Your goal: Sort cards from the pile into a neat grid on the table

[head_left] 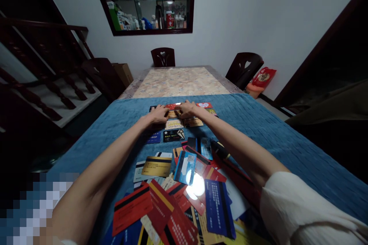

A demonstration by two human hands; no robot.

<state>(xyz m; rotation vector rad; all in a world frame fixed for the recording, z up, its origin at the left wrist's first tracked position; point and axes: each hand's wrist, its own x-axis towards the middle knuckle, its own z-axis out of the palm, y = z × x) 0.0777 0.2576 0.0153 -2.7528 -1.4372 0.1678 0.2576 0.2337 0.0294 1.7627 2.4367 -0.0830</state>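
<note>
Both arms reach forward over a blue cloth to rows of plastic cards. My left hand has its fingers curled down at the left end of a gold card. At that card's right end, my right hand bends its fingers onto it; its fingertips are partly hidden. A red card lies just beyond, and a red card with a white heart sits farther right. Nearer me are a cream card, a black VIP card and a blue card.
A loose, overlapping pile of cards fills the near cloth, with a red card, a gold card and a dark blue card. A dark pen-like object lies under my right forearm. Chairs surround the table.
</note>
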